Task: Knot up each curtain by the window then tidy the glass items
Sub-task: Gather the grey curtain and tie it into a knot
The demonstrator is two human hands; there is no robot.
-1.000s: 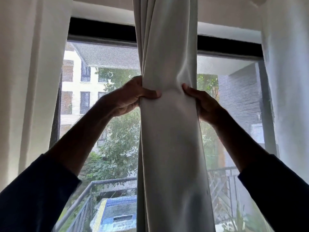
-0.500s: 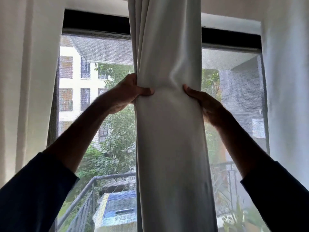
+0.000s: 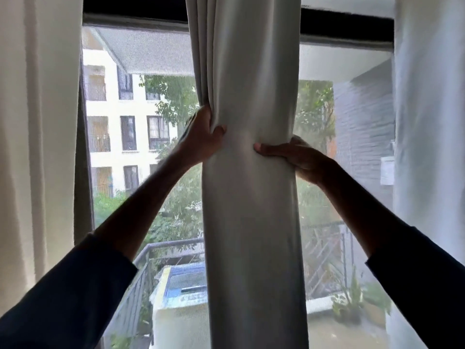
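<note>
The first step, knotting a curtain, is judged to be in hand, and only at its gathering stage: no loop or knot is seen in the cloth. The middle curtain [image 3: 251,210] is hung in front of the centre of the window [image 3: 141,122], between the left curtain [image 3: 37,147] and the right curtain [image 3: 427,147], and well apart from both. It is bunched into a thick column whose long axis runs straight up and down, from above the top edge of the view to below the bottom edge, with the free end pointing down and out of sight. It is clamped from both sides: the left hand [image 3: 201,139] is wrapped round its left edge, slightly higher, and the right hand [image 3: 294,154] round its right edge, each thumb laid across the front and the fingers hidden behind. For the next move, the gather would have to be held by one hand while the lower length is fetched up by the other and looped round. No glass items are in view.
</note>
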